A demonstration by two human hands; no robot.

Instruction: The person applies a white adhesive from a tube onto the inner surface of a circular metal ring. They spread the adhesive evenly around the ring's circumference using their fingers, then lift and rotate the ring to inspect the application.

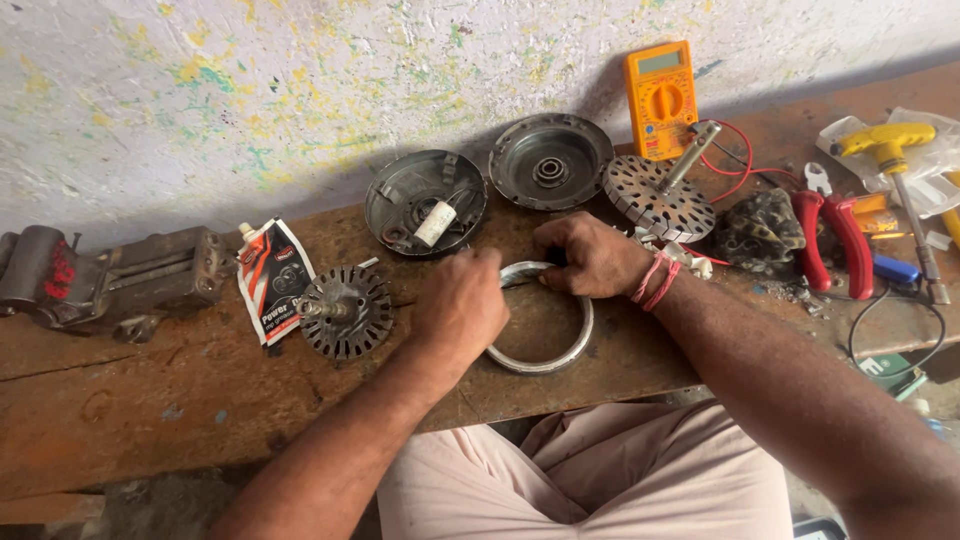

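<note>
1. Head view, hands: a silver metal ring (545,345) is lying flat on the wooden counter (150,400), near the counter's near edge, in the middle of the scene. Its far arc is gripped by both hands. The left hand (460,305) is curled closed over the ring's far left part, knuckles up. The right hand (590,255) is closed on the far part just beside it, fingers tucked under; red thread is worn at that wrist.

2. Head view, left side: a toothed stator core (345,312) is seen just left of the left hand. A red, white and black sachet (272,280) lies beside it, and a grey bench vise (110,275) further left.

3. Head view, far side: two round metal motor covers are set against the wall, the left cover (425,202) holding a small white capacitor, the right cover (550,160) showing a centre bearing.

4. Head view, right side: a slotted rotor with shaft (660,195) is noted, then an orange multimeter (660,100), red-handled pliers (835,235) and a yellow T-handle tool (890,150).
</note>
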